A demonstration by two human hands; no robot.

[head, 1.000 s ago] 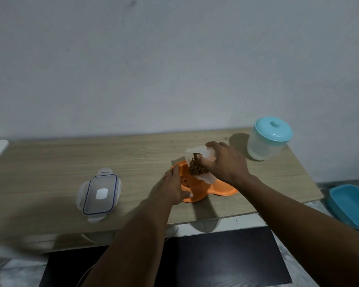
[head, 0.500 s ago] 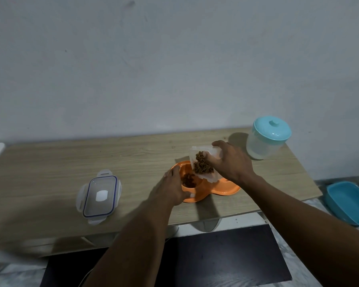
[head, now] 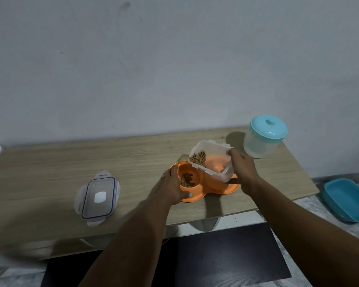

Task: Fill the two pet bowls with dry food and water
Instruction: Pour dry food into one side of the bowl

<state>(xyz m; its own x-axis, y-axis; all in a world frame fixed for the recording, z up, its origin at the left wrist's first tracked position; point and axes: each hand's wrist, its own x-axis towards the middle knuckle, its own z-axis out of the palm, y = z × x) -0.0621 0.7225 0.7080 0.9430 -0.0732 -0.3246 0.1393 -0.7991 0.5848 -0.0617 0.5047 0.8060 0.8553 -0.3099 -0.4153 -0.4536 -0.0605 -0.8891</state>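
Observation:
An orange double pet bowl (head: 197, 196) sits on the wooden table (head: 50, 170), right of centre. Its left bowl holds a small heap of brown dry food (head: 186, 180). My left hand (head: 171, 188) grips the feeder's left rim. My right hand (head: 244, 171) holds a clear plastic food container (head: 217, 160), tilted over the feeder's right bowl with its mouth toward the left bowl; some kibble (head: 198, 158) lies inside it. The right bowl is mostly hidden behind the container. A clear jug with a turquoise lid (head: 263, 136) stands at the table's back right.
The container's clear lid with blue seal (head: 97, 197) lies flat on the table's left part. A turquoise tub (head: 348, 200) rests on the floor to the right. A dark mat (head: 195, 255) lies below the table's front edge. A wall rises right behind the table.
My right hand has drawn the container back to the right and turned it less steeply. Kibble has dropped into the left bowl. My left hand has stayed on the rim.

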